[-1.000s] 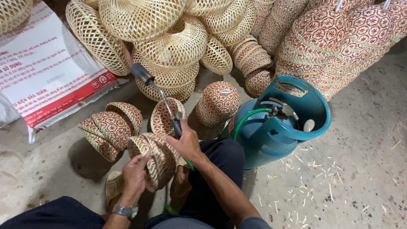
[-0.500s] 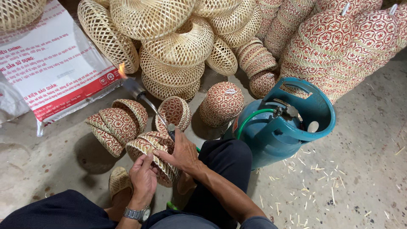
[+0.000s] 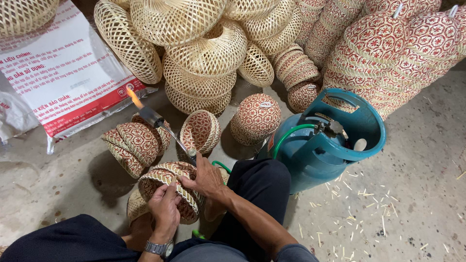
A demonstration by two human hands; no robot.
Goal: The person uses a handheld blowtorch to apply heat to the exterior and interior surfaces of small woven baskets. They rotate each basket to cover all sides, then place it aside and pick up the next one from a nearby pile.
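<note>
A person seated on a concrete floor (image 3: 427, 160), seen from above, works on a small woven basket (image 3: 167, 187) patterned in red and cream. The basket sits low in the middle of the view, just in front of the person's dark trouser knees. The left hand (image 3: 164, 207), with a metal watch at the wrist, grips the basket's near side, fingers curled around its rim. The right hand (image 3: 206, 178) is closed around the handle of a gas torch (image 3: 167, 131) and also rests against the basket's top edge. The torch's metal tube slants up and left, and a small orange flame (image 3: 134, 97) burns at its tip.

A green hose (image 3: 291, 133) runs from a teal gas cylinder (image 3: 325, 145), which stands just right of the person's knee. Just left of the held basket lies a short stack of matching red patterned baskets (image 3: 133, 144); one more (image 3: 200, 131) lies on its side behind the torch, and a round one (image 3: 256, 118) sits near the cylinder.

At the upper left a large flat plastic sack (image 3: 68, 82) lies on the floor, white with rows of red print and a broad red band along its lower edge. Plain pale woven baskets (image 3: 194, 43) are heaped at top centre, red patterned stacks (image 3: 388, 53) at top right. Pale splinters (image 3: 359, 204) litter the floor at right
</note>
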